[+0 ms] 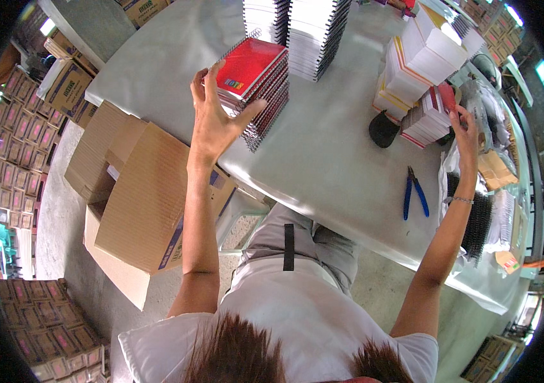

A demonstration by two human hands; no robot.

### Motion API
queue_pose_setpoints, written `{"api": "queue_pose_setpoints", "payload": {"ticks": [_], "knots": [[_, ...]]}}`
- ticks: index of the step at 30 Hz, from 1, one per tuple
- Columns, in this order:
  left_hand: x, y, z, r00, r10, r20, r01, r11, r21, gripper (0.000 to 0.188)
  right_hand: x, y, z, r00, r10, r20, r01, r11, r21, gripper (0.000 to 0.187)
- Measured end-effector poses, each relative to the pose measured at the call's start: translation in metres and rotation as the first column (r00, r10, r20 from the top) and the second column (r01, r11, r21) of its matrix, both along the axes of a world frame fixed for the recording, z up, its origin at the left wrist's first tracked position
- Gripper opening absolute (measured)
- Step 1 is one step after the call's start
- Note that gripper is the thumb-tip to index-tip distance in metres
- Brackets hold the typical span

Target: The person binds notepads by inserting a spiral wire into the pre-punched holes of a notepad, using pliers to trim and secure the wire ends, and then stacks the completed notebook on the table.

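Observation:
My left hand [215, 127] is spread with thumb and fingers apart at the near side of a stack of red-covered spiral notebooks [249, 67]. Its fingertips are at the stack's left edge, and the thumb lies in front of the near corner. Whether they press on the stack I cannot tell. My right hand [466, 131] reaches to the right side of the table, its fingers closed at the edge of a red cover [449, 97]. That cover tops a short pile of small white-and-red sheets [426, 118].
Tall stacks of black-spiral-bound pages [313, 38] stand behind the notebooks. Blue-handled cutters [415, 195] and a black rounded object [383, 129] lie on the table [323, 159]. White-and-yellow stacks [406, 70] stand right, black spiral coils [476, 226] nearer. An open cardboard box [141, 198] sits left.

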State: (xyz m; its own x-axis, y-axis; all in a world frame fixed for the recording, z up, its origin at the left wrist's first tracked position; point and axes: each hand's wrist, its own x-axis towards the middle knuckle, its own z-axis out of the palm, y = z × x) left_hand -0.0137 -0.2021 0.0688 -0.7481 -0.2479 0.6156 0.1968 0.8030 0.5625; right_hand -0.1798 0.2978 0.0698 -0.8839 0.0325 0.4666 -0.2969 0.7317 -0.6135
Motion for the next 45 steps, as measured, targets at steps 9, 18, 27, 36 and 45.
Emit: {"api": "queue_pose_setpoints", "payload": {"ticks": [9, 18, 27, 36, 45], "knots": [[0.007, 0.005, 0.002, 0.997, 0.003, 0.075, -0.009, 0.996, 0.086, 0.111, -0.004, 0.002, -0.004, 1.0, 0.003, -0.011, -0.003, 1.0, 0.016, 0.04], [0.004, 0.001, -0.006, 0.997, 0.029, 0.072, -0.036, 0.996, 0.087, 0.107, -0.006, 0.003, -0.007, 1.0, 0.013, 0.01, -0.013, 1.0, -0.028, 0.042], [0.007, 0.007, -0.002, 0.997, 0.075, -0.027, -0.071, 0.988, 0.138, 0.116, -0.023, 0.02, -0.005, 0.96, -0.122, 0.254, 0.206, 0.919, -0.337, 0.053], [0.026, 0.038, 0.028, 0.811, 0.198, -0.55, -0.168, 0.98, 0.106, 0.065, -0.042, 0.042, -0.019, 0.967, 0.064, 0.246, 0.079, 0.843, -0.532, 0.045], [0.033, 0.107, 0.021, 0.9, -0.123, -0.419, 0.134, 0.991, -0.004, 0.02, 0.098, -0.013, 0.018, 0.991, 0.118, -0.065, -0.13, 0.968, -0.214, 0.033]]}}
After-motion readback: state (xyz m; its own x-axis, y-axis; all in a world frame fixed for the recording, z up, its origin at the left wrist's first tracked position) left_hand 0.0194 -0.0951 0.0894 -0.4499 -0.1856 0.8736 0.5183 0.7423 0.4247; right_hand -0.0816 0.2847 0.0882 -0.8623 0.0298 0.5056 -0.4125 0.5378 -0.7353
